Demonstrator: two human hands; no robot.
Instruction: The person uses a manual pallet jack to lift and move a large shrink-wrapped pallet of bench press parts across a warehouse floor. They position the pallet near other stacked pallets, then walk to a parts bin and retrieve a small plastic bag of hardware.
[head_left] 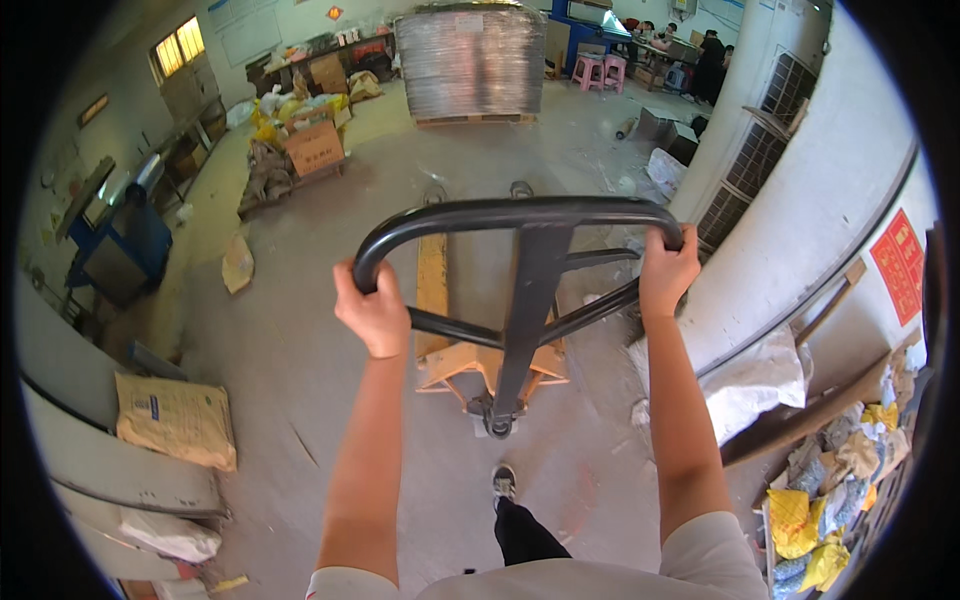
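Both of my hands grip the black looped handle [540,212] of a pallet jack. My left hand [375,310] is wrapped round the handle's left side, and my right hand [668,272] round its right side. From the loop, a black steering bar [515,330] runs down to the jack's base. The yellow-orange fork frame [455,362] lies low on the floor, its forks pointing away from me; the left fork [432,275] shows plainly, while the handle hides much of the right one. A small black lever [598,258] sticks out inside the loop.
Ahead stands a wrapped load [472,62] on a wooden pallet [478,120]. A cardboard box [314,147] and sacks lie left of it. Pink stools [588,70] and people are at the far right. A white pillar [760,110] rises on the right; a filled paper sack [178,420] leans at left.
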